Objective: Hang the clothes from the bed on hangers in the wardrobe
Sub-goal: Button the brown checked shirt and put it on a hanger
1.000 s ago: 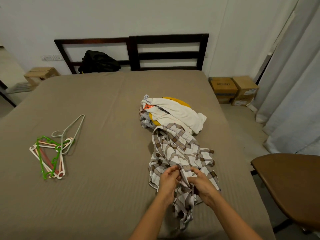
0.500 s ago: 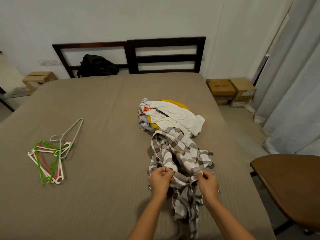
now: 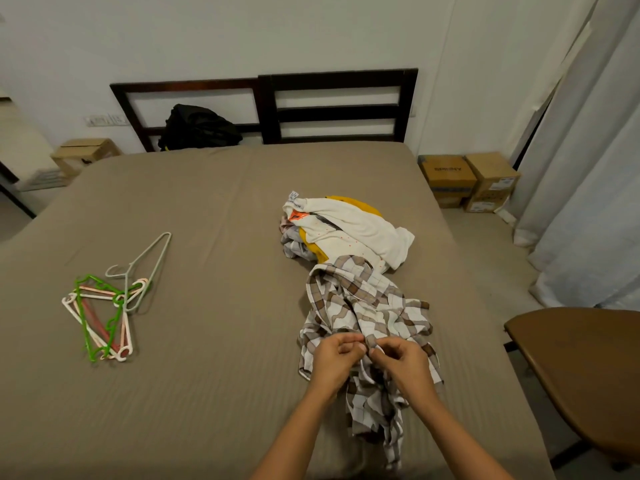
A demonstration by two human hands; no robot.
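So the bed (image 3: 207, 393) takes up most of the view. It has a taupe fitted sheet with fine ribbing, pulled pretty flat, with only light creases. Behind it there's a plain white wall (image 3: 311, 32), and pale curtains (image 3: 595, 174) hang down to the floor along the right side. A dark wooden headboard (image 3: 332, 109) with open slats sits against that wall. A brown chair seat (image 3: 585, 375) pokes in from the right edge, just beside the mattress.

On the floor between the bed and the curtains are two cardboard boxes (image 3: 467, 181), touching each other, and there's another box (image 3: 86, 154) past the far left corner of the bed. A black bag (image 3: 197, 128) is slumped against the headboard on the left half.

The clothes are right of centre on the sheet. There's a small heap (image 3: 349, 230) of white and yellow garments, and a brown-and-white plaid shirt (image 3: 363, 306) trails from it toward the near edge, crumpled and twisted. A tangle of plastic hangers (image 3: 104, 306) in green, white and pink lies well apart on the left side of the bed, flat on the sheet.

Both hands are on the near end of the plaid shirt. The left hand (image 3: 334, 362) and right hand (image 3: 403, 365) are almost touching, with fingers curled in, each pinching a bit of the fabric.
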